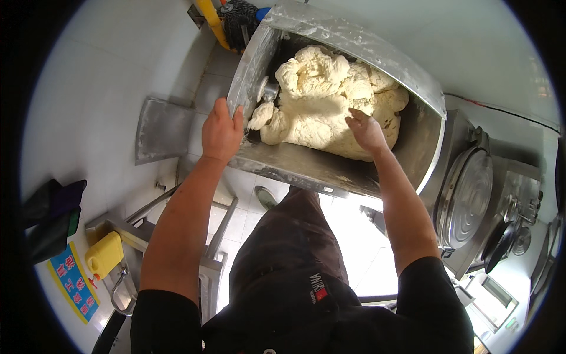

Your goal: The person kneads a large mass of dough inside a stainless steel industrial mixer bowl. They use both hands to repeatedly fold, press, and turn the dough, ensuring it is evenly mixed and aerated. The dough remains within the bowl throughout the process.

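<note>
A large mass of pale, lumpy dough [323, 110] fills much of a steel dough mixer's trough [309, 166]. My left hand [221, 132] grips the trough's left side wall, with the thumb at its inner edge. A small torn lump of dough [261, 116] sits just inside that wall, below a round metal shaft fitting [268, 90]. Over the right part of the dough is my right hand [366, 130], its fingers extended and slightly bent, with nothing visible in it. Whether its fingertips press into the dough is hard to tell.
To the right stand a round-lidded metal appliance [468, 199] and a dark pan [499, 245]. A yellow jug [105, 254] is beside a sink faucet [121, 292] at lower left. A metal frame [221, 228] stands near my left leg. A black cable [499, 113] runs along the wall.
</note>
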Motion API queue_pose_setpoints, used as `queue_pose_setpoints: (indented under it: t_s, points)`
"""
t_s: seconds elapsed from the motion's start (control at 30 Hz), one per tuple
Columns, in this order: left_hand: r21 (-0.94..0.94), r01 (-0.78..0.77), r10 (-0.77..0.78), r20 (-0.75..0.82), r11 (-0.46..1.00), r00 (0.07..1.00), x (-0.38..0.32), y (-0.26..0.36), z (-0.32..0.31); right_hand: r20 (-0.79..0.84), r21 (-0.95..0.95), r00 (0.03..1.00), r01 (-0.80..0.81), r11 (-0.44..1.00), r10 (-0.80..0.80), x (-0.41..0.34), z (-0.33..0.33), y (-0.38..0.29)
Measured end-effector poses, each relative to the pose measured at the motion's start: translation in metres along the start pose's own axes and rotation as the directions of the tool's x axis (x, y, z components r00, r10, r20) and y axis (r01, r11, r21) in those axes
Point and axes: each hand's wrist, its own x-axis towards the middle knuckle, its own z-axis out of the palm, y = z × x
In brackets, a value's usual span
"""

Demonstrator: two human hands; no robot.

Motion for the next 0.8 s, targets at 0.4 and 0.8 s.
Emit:
queue_pose_setpoints:
  t_s: [0.4,0.8]
  points:
    - [-0.016,0.057,-0.056,0.05,0.998,0.997,0.002,0.005,-0.001,0.129,-0.262,0.975,0.212,0.941,-0.184,0.007,0.041,-0.063]
    - [-0.064,0.106,-0.103,0.038,0.992,0.994,-0.001,-0.007,0.004,-0.324,-0.235,0.876,-0.439,0.867,0.356,-0.047,-0.037,0.067]
